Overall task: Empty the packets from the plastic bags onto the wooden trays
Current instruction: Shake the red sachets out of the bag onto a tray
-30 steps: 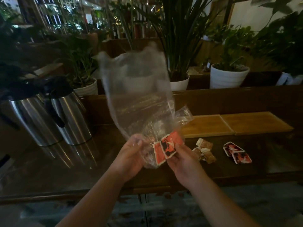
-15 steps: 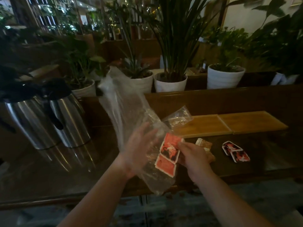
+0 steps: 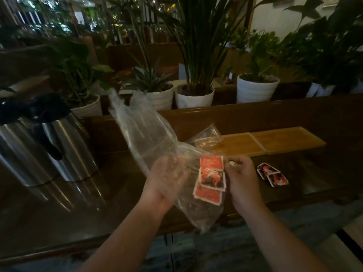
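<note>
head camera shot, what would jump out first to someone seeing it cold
The clear plastic bag held up at centre, with the left hand inside it and the right hand at its edge beside the red packets. Next, two steel flasks on the dark counter at left, and two bare wooden trays at right.

The scene is dim and warm-toned, with grain in the dark areas. Small bright lights glow far back behind the plants (image 3: 198, 46), and a pale wall (image 3: 275, 18) at upper right is the brightest patch. Soft streaks of glare run down the steel flasks (image 3: 64, 146) and reflect on the glossy tabletop (image 3: 59, 203). The plastic bag (image 3: 145, 134) is smeared by motion blur. Straight lines bow toward the edges.
</note>
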